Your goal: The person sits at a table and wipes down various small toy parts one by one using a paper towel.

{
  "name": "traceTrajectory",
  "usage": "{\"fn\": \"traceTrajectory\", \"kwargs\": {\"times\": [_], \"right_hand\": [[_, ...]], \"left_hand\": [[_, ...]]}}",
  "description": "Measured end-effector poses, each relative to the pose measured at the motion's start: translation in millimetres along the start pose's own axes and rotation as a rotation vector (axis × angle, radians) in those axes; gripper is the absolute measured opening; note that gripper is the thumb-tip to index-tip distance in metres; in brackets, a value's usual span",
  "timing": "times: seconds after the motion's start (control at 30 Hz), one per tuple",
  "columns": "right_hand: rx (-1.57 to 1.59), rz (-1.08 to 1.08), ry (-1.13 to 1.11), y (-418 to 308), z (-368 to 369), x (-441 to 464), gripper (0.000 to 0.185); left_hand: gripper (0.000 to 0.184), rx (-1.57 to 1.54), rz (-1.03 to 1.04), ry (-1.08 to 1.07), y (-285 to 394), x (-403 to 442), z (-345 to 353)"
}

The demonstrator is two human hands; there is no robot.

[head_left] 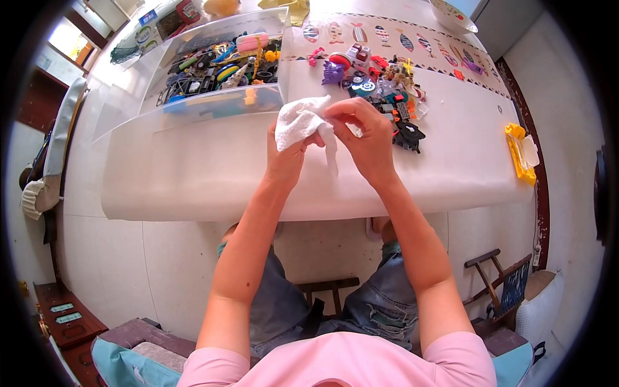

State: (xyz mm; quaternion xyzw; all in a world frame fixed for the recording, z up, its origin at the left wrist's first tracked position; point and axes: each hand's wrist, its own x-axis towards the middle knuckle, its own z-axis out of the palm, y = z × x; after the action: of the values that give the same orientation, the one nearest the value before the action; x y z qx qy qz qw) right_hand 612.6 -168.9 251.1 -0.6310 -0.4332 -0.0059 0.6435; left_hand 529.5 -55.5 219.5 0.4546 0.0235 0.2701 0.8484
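Observation:
A crumpled white wipe (300, 122) is held up over the near part of the table, with one end hanging down. My left hand (284, 151) is closed around it from below, and the cloth covers most of its fingers. At the wipe's right edge, the bent fingers of my right hand (364, 138) pinch the cloth. Whether a small item sits inside the wipe is hidden. Just beyond my right hand lies a pile of small toy parts (393, 87), with a purple piece (333, 73) and a black piece (408, 137) among them.
A clear plastic bin (193, 106) full of mixed toy parts stands on the table at left. At the right edge lies a yellow wipes pack (521, 155). A bowl (453, 17) is at the far right, and a folding stool (500, 280) stands on the floor.

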Motion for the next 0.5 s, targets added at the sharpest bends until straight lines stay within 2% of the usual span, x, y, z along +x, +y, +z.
{"fn": "traceTrajectory", "kwargs": {"times": [0.17, 0.27, 0.37, 0.5], "right_hand": [[0.204, 0.188, 0.011, -0.8, -0.3, -2.8, 0.012], [0.472, 0.304, 0.012, 3.7, -5.8, -0.1, 0.012], [0.603, 0.361, -0.020, -0.5, -9.1, -0.2, 0.013], [0.610, 0.354, -0.069, -14.1, -14.8, -0.2, 0.014]], "left_hand": [[0.028, 0.043, -0.088, 0.090, -0.1, -1.4, 4.3], [0.032, -0.045, -0.003, -0.011, -2.3, -3.6, 8.9], [0.035, -0.098, -0.012, -0.072, -1.4, -5.8, 9.0], [0.030, -0.012, -0.058, -0.124, 3.6, -15.0, 13.2]]}}
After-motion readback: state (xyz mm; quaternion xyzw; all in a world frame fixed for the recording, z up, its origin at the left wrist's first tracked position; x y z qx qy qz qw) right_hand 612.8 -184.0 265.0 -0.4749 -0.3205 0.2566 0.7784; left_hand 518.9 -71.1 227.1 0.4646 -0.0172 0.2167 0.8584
